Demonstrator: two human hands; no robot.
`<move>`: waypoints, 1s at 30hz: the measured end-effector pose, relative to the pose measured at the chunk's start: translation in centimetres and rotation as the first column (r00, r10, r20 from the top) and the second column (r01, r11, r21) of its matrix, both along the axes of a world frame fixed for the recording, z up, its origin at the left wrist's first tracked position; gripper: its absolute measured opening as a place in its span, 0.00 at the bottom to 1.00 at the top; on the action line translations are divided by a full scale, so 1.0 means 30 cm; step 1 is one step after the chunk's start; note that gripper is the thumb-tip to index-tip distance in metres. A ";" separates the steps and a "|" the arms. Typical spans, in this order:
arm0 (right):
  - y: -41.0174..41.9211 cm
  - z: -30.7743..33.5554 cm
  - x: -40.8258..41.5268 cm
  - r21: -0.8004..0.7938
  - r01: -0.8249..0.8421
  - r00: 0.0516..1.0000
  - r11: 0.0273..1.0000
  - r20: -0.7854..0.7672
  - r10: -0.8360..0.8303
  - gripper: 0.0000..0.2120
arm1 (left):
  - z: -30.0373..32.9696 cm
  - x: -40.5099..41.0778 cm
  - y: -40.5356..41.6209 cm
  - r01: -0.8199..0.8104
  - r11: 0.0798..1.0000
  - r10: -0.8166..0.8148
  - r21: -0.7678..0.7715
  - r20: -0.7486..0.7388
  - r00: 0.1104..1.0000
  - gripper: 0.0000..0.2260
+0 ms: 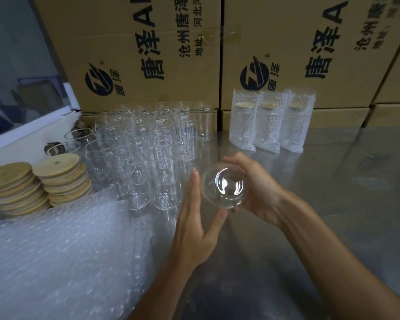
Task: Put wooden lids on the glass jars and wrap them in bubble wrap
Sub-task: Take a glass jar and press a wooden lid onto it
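Three wrapped jars (271, 121) — two lid stacks (36, 183).

Two bare forearms reach forward from the lower edge and meet mid-frame. The left hand (195, 224) stands on edge, fingers straight and together, thumb stretched out beneath a clear glass jar (224, 184). The right hand (255, 189) cups the jar from the far side, fingers curled behind it, palm turned toward the left hand.
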State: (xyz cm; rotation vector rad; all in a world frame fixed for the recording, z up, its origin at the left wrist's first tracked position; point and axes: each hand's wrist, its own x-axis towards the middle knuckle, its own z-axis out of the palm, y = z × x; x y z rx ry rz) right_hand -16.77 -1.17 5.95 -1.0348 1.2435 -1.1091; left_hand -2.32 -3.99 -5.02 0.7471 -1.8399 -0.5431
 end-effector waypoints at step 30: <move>-0.049 -0.166 0.083 -0.518 0.190 0.859 0.834 -0.324 -0.396 0.40 | -0.010 -0.003 -0.012 0.148 0.967 -0.099 0.207 -0.233 0.967 0.33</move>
